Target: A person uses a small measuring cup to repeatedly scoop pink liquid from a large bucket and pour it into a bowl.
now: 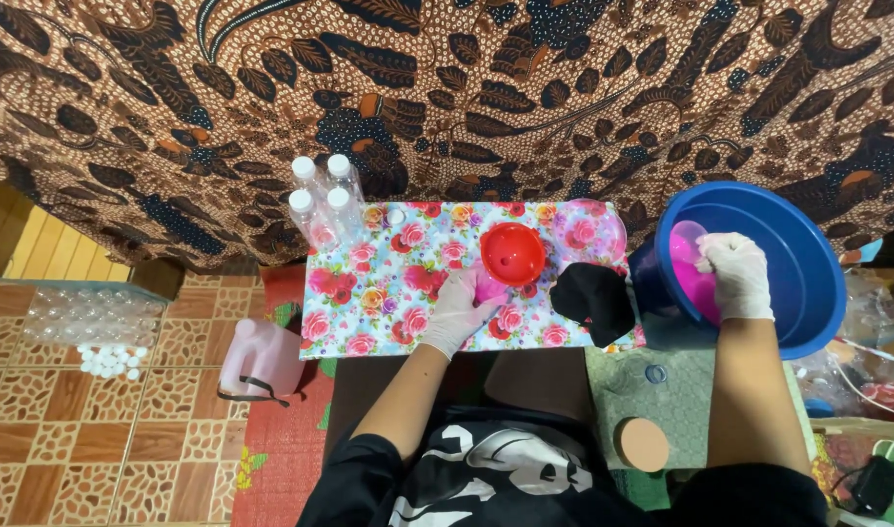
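Red plastic funnel [511, 253] sat in a pink-filled bottle [486, 285] on the floral table [388, 293]; gloved left hand [459, 310] curled around that bottle, just below the funnel. Gloved right hand [736, 275] gripped a pink scoop [689, 268] inside the round blue basin [808, 293]. Four capped clear bottles [322, 200] stood at the table's far corner.

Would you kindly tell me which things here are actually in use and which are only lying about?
In use:
left hand on a pink bottle
red funnel over that bottle
right hand holding a pink scoop
blue basin

Lying about:
four capped clear bottles
black cloth
pink jug on the floor
bag of empty bottles
round cork lid
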